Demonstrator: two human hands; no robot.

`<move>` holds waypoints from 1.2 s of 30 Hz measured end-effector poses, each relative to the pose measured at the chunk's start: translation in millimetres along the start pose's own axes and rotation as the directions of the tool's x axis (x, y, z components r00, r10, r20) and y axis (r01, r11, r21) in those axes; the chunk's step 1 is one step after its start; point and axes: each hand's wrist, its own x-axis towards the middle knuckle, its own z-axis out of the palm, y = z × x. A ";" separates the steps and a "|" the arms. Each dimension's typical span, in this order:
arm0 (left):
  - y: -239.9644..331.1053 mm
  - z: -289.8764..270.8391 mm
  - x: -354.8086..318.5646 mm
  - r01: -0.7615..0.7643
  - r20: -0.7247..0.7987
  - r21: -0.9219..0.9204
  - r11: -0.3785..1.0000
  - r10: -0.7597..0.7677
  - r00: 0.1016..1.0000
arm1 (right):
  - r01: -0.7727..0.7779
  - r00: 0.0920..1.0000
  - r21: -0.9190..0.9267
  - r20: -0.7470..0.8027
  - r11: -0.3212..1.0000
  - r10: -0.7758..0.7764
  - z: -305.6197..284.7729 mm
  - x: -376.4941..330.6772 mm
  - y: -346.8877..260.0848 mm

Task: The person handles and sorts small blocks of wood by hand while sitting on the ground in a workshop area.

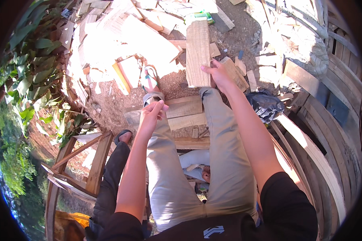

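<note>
Board (198, 50) sits clamped by its near corner in right fingers (206, 69); I'd support its middle; left fingers (160, 105) curl together.

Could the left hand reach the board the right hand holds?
Probably yes: the left hand is near the wooden board, whose left edge looks free; the right hand holds its right edge.

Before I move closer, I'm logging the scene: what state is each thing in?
Board: held near its lower right edge by the right hand
Left hand: partly curled; whether it holds anything is unclear
Black plastic bag: crumpled
Wood pieces: scattered on the ground
</note>
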 end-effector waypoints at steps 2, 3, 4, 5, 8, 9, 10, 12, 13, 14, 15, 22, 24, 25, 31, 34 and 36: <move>-30.8 -25.5 -18.4 0.039 -0.155 0.006 0.999 -0.038 0.987 | 0.085 0.994 -0.057 -0.060 0.995 -0.089 -10.5 39.1 -5.8; -39.8 -33.1 -28.2 0.059 -0.217 -0.047 0.997 -0.068 0.974 | 0.116 0.992 0.014 -0.045 0.993 -0.115 -17.5 63.1 -5.4; -41.5 -32.7 -39.3 0.021 -0.242 -0.118 0.993 -0.049 0.969 | 0.145 0.989 0.082 -0.035 0.986 -0.142 -26.9 85.4 -2.3; -40.4 -30.5 -57.0 -0.009 -0.272 -0.190 0.982 -0.044 0.961 | 0.159 0.987 0.150 -0.022 0.976 -0.158 -31.5 93.3 0.8; -41.0 -23.0 -87.0 0.056 -0.357 -0.259 0.964 -0.150 0.922 | 0.094 0.966 -0.265 -0.208 0.960 -0.152 -38.6 89.0 12.0; -55.1 -20.1 -87.2 -0.008 -0.358 -0.262 0.965 -0.090 0.929 | 0.054 0.953 -0.384 -0.256 0.922 -0.163 -41.8 84.8 12.9; -58.7 -19.2 -90.6 -0.033 -0.357 -0.195 0.980 -0.040 0.933 | 0.004 0.944 -0.483 -0.286 0.875 -0.162 -42.4 61.2 25.4; -60.6 -11.4 -98.8 -0.055 -0.383 -0.236 0.970 -0.041 0.923 | 0.051 0.955 -0.661 -0.188 0.749 -0.231 -39.0 3.4 40.1; -53.7 -4.6 -106.3 -0.039 -0.380 -0.277 0.960 -0.072 0.922 | 0.149 0.959 -0.726 -0.061 0.671 -0.278 -37.6 -36.4 47.1; -55.1 -3.2 -114.5 -0.037 -0.363 -0.238 0.971 -0.054 0.930 | 0.184 0.966 -0.785 0.034 0.591 -0.256 -40.8 -77.8 56.2; -59.4 -1.9 -124.0 -0.031 -0.347 -0.198 0.980 -0.040 0.937 | 0.167 0.982 -0.813 0.088 0.557 -0.166 -39.5 -123.6 55.5; -71.5 -33.9 -209.9 0.114 -0.234 0.116 0.987 -0.084 0.969 | -0.060 0.988 -0.996 -0.049 0.069 0.150 -5.2 -337.9 5.3; -47.8 -34.5 -228.3 0.296 -0.172 0.163 0.941 -0.268 0.948 | -0.073 0.986 -0.997 -0.075 -0.016 0.150 -5.2 -348.0 3.4; -51.2 -38.6 -230.2 0.286 -0.162 0.239 0.928 -0.253 0.954 | -0.046 0.992 -0.998 -0.050 -0.038 0.113 -6.2 -348.3 5.5; -50.2 -45.4 -234.1 0.254 -0.053 0.104 0.962 -0.249 0.967 | 0.208 0.976 -0.973 0.201 0.097 -0.080 -44.8 -334.8 20.2; -37.2 -59.6 -258.1 0.226 -0.025 0.069 0.972 -0.224 0.974 | 0.328 0.943 -0.943 0.323 0.063 -0.074 -69.3 -360.4 3.5; -21.4 -61.7 -290.3 0.260 -0.033 0.073 0.963 -0.258 0.966 | 0.410 0.912 -0.910 0.408 0.064 -0.050 -75.2 -386.7 -11.4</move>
